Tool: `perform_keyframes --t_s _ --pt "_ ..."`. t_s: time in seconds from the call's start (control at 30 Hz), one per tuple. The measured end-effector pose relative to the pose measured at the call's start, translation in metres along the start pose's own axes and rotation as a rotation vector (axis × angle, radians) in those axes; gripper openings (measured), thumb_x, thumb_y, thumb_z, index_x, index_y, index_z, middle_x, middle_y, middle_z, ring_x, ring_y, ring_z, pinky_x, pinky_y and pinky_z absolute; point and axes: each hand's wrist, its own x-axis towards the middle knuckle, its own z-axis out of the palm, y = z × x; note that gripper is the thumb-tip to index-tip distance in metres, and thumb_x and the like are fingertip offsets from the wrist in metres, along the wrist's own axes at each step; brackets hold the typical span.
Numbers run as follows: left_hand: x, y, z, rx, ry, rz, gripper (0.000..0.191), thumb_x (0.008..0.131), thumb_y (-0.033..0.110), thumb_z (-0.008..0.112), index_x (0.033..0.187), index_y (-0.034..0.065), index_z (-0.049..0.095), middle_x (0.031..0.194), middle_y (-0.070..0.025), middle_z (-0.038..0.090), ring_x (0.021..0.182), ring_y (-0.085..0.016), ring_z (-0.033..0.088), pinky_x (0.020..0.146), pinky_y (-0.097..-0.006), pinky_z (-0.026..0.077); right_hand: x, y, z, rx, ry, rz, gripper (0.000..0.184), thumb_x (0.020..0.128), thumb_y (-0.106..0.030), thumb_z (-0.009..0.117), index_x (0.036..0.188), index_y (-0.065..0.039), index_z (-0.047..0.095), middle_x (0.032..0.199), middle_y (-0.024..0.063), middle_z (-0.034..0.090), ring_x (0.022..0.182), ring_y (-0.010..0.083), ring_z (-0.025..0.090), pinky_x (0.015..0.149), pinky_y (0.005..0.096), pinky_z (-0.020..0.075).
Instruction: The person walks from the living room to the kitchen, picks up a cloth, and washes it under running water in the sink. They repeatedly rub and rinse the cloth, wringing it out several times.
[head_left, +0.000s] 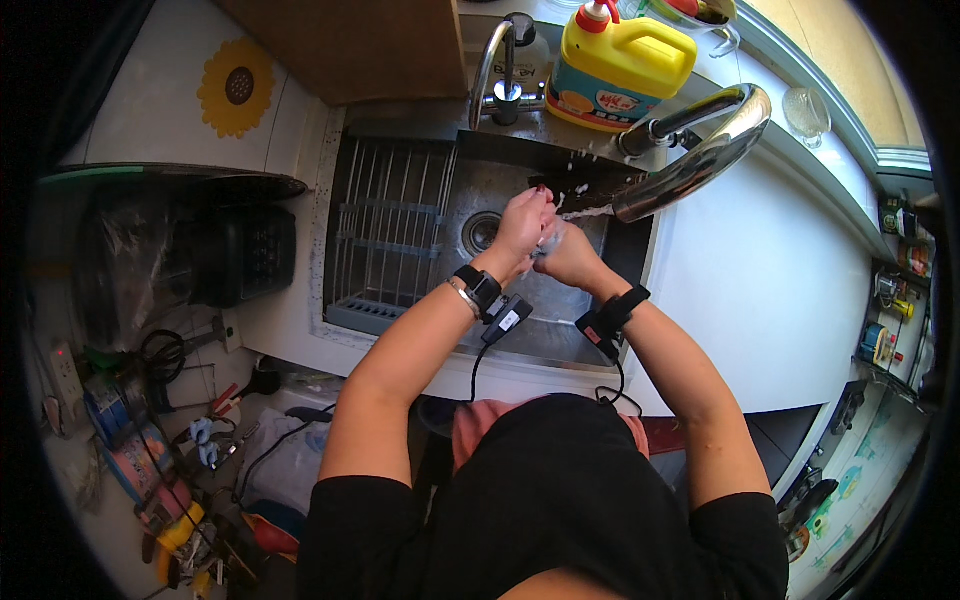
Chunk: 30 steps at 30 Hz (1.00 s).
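Note:
Water runs from the large curved chrome faucet (694, 161) onto my two hands, which meet over the stainless-steel sink (555, 311). My left hand (525, 225) is curled, its fingers close against the other hand. Against it from the right is my right hand (570, 251), fingers bent inward. A small, pale, wet thing or foam (551, 240) shows between them; which it is I cannot tell. The fingers partly hide one another. Below and left of my hands lies the round drain (481, 233). Black straps with small wired devices sit on both wrists.
A metal drying rack (394, 217) covers the sink's left part. Behind the sink stand a yellow detergent jug (622, 67), a smaller chrome faucet (507, 90) and a pump bottle (525, 56). A glass cup (806, 116) is on the right ledge. White countertop (750, 285) lies right.

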Motion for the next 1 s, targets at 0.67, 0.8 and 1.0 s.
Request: perform_keyframes --t_s 0.67,0.8,1.0 --pt "-0.011 0.015 -0.018 0.070 -0.019 -0.195 0.034 0.089 0.014 0.054 0.122 0.0064 0.046 0.112 -0.0076 0.057 0.095 -0.019 0.059 0.082 -0.0317 0.049 0.003 -0.009 -0.047 0.614 0.005 0.341 0.059 0.063 0.004 0.072 0.114 0.001 0.043 0.098 0.0092 0.055 0.089 0.0180 0.057 0.079 0.0267 0.0469" --pt "-0.018 0.006 -0.035 0.055 0.105 -0.208 0.029 0.093 0.022 0.048 0.118 0.0087 0.050 0.105 -0.0056 0.060 0.093 -0.019 0.059 0.072 -0.0300 0.047 -0.002 -0.017 -0.059 0.693 0.087 0.509 0.030 0.075 0.000 0.069 0.098 -0.001 0.050 0.088 0.0056 0.057 0.081 0.0151 0.059 0.074 0.0254 0.0492" --pt "-0.012 -0.016 -0.066 0.069 0.383 -0.363 0.031 0.095 0.032 0.037 0.109 0.0112 0.055 0.096 -0.0041 0.063 0.088 -0.019 0.058 0.064 -0.0285 0.040 -0.007 -0.019 -0.055 0.175 0.145 0.343 0.021 0.075 0.003 0.065 0.092 -0.001 0.054 0.083 0.0040 0.060 0.078 0.0124 0.060 0.073 0.0253 0.0497"
